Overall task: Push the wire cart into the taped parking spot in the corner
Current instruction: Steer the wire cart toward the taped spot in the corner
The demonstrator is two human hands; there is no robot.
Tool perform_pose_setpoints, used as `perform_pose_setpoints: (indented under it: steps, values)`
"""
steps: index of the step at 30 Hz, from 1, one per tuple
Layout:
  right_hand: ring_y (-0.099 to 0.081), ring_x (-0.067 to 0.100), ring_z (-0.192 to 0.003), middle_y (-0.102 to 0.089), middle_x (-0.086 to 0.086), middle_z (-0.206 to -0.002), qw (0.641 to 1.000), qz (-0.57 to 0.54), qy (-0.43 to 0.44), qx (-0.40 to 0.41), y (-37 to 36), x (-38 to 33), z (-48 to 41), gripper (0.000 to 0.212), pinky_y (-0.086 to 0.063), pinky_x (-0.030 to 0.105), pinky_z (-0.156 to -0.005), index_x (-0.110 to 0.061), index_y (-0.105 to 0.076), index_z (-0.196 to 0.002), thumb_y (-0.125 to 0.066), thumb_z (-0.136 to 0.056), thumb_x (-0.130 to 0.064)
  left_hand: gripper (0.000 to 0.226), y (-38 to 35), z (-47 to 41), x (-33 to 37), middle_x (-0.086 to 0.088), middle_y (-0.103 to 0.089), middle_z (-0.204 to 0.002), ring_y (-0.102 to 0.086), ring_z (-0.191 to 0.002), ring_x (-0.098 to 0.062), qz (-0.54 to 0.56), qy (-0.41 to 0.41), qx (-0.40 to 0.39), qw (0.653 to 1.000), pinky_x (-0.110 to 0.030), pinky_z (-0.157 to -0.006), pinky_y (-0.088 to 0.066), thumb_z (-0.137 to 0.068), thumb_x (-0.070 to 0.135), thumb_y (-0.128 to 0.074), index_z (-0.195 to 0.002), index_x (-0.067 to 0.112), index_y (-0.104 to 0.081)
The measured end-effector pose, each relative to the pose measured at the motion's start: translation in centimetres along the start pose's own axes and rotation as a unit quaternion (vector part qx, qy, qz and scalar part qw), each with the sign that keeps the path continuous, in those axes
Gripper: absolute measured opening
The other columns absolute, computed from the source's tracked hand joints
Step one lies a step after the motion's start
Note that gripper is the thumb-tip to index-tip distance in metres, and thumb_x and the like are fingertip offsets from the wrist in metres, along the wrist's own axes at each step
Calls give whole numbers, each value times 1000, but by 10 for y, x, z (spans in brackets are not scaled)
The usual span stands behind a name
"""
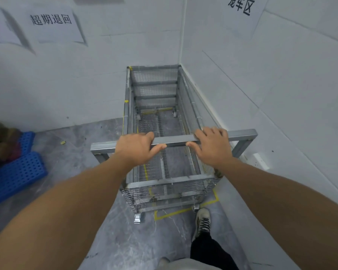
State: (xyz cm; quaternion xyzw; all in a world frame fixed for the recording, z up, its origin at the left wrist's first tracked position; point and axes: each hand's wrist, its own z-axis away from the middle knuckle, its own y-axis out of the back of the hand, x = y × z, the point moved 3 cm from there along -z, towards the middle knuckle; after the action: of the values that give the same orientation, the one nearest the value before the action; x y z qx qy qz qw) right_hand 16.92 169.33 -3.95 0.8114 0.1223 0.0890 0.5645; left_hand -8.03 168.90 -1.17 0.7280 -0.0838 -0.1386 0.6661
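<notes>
Brown heap (pixel 0 137) at left edge is cut off, blurred.

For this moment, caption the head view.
Both hands, left hand and right hand, grip the wire cart handle in the corner.

Wire cart (pixel 156 121) stands lengthwise in the corner, far end close to both white walls. Left hand (pixel 137 148) and right hand (pixel 211 146) grip the handle bar (pixel 176 141) — fingers over the top, thumbs under, a bare stretch of bar between them. Yellow floor tape (pixel 176 212) shows just behind the near casters. One shoe (pixel 202 221) planted by the tape corner. Blue perforated pallets (pixel 14 172) lie at left — well apart from the cart.
</notes>
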Motion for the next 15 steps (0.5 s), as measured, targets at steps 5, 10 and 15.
perform_pose_setpoints:
  steps: [5,10,15]
  values:
    - [-54,30,-87,-60,6,-90,1000,-6,-11,5,1,2,1,54,-40,47,-85,-18,-58,-96,-31,-94,-65,65,-5,-2,1,6,-52,-63,-54,-57,-17,0,-2,7,1000,-35,-57,-52,-82,81,-9,-83,25,-42]
    - [-53,29,-83,-59,5,-88,1000,3,4,23,0,2,1,52,-40,46,-81,-19,-58,-96,-33,-95,-65,67,-7,-3,-2,7,-54,-66,-54,-57,-17,-1,-1,20,1000,-34,-56,-52,-81,82,-8,-84,26,-44]
    - [-52,27,-85,-59,4,-89,1000,-8,1,9,-1,-1,1,54,-36,45,-83,-20,-57,-97,-30,-94,-67,65,-7,-1,-3,8,-52,-64,-51,-54,-13,3,1,27,1000,-30,-51,-47,-81,82,-8,-81,27,-42]
